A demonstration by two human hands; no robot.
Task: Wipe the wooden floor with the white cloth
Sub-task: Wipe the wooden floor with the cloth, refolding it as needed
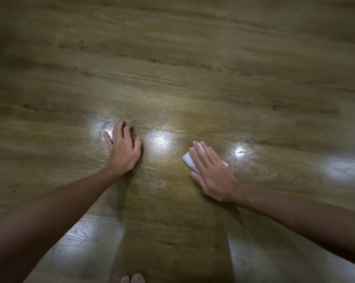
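Note:
The wooden floor fills the whole view, brown planks with bright light reflections. My right hand lies flat, palm down, on a small folded white cloth and presses it to the floor; only the cloth's left edge and a sliver by my wrist show. My left hand rests on the bare floor to the left, fingers spread and slightly curled, holding nothing. Both forearms reach in from the bottom corners.
Toes of a bare foot show at the bottom edge, between my arms. Plank seams run left to right across the floor. A dark blurred shape sits at the far left edge.

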